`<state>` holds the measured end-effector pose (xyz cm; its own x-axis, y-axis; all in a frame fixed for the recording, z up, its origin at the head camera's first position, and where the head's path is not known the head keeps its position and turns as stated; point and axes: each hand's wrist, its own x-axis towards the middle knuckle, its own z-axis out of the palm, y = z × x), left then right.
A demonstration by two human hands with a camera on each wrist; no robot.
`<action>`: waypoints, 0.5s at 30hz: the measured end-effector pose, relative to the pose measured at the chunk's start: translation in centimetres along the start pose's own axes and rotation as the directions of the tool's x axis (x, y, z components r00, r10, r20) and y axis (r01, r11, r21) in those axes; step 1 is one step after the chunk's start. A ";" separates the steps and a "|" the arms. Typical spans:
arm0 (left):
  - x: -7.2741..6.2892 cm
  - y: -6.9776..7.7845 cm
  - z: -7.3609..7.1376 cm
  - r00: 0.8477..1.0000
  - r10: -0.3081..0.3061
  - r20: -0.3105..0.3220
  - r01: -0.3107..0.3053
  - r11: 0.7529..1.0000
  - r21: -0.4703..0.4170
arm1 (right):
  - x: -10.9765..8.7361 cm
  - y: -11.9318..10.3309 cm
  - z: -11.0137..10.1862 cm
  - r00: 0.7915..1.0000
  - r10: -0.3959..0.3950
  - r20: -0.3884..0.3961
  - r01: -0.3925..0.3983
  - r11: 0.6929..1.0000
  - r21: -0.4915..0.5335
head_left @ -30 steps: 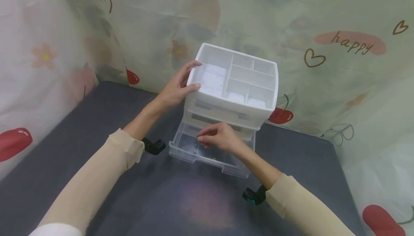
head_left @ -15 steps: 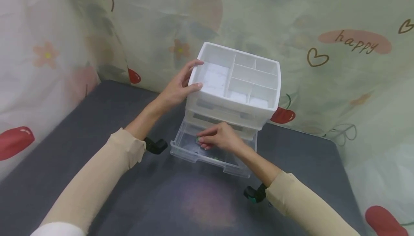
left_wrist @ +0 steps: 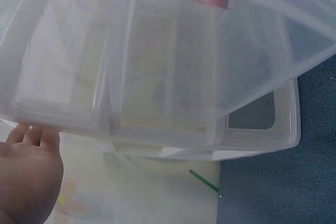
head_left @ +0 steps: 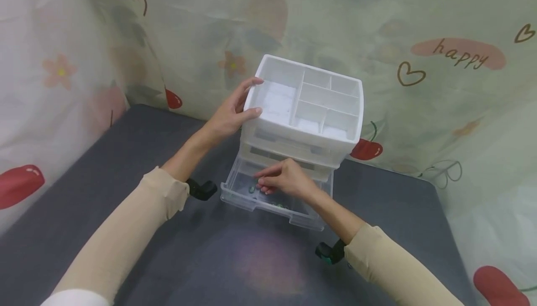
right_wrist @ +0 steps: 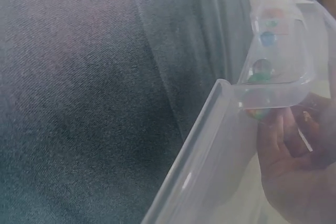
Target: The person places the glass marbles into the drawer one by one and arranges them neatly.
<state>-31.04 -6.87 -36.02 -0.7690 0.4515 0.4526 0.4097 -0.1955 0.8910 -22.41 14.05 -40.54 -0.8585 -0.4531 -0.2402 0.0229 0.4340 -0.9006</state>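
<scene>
A white drawer organizer [head_left: 293, 131], its divided top tray bare, stands toward the back of the table. My left hand [head_left: 228, 115] grips its left side, thumb and fingertips hooked over the tray rim. The clear bottom drawer [head_left: 237, 196] is pulled out toward me. Inside it, my right hand [head_left: 287, 179] hovers with thumb and index finger apart, other fingers bent. A green marble [head_left: 251, 188] lies just left of those fingertips. Several more marbles [head_left: 278, 205] sit by the drawer's front wall; a blue marble [right_wrist: 267, 38] shows through the plastic in the right wrist view.
The dark cloth-covered table [head_left: 201, 250] extends around the organizer. A printed curtain [head_left: 377, 64] hangs close behind it and along both sides. Black wrist cameras [head_left: 331, 251] hang beneath both forearms.
The right hand has let go of the green marble, which has come to lie in the drawer left of the fingertips. The left hand has kept its hold on the organizer.
</scene>
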 end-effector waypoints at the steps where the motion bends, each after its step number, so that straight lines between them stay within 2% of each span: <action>1: 0.0 0.0 0.0 1.000 -0.003 0.000 0.003 1.000 -0.002 | 0.0 0.0 0.0 1.000 -0.005 0.005 0.005 1.000 -0.002; 7: -0.1 -0.1 -0.2 1.000 -0.015 0.005 0.015 1.000 -0.008 | -0.3 -0.2 -0.1 0.999 -0.033 0.025 0.034 0.999 -0.005; 15: 0.0 -0.1 -0.2 1.000 -0.001 0.013 0.002 1.000 -0.025 | -1.1 -0.7 -0.5 0.998 -0.059 0.026 0.058 0.998 0.015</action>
<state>-31.14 -6.99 -36.15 -0.7629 0.4633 0.4510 0.3959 -0.2167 0.8923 -21.70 14.61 -39.46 -0.8447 -0.4979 -0.1962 -0.0193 0.3948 -0.9186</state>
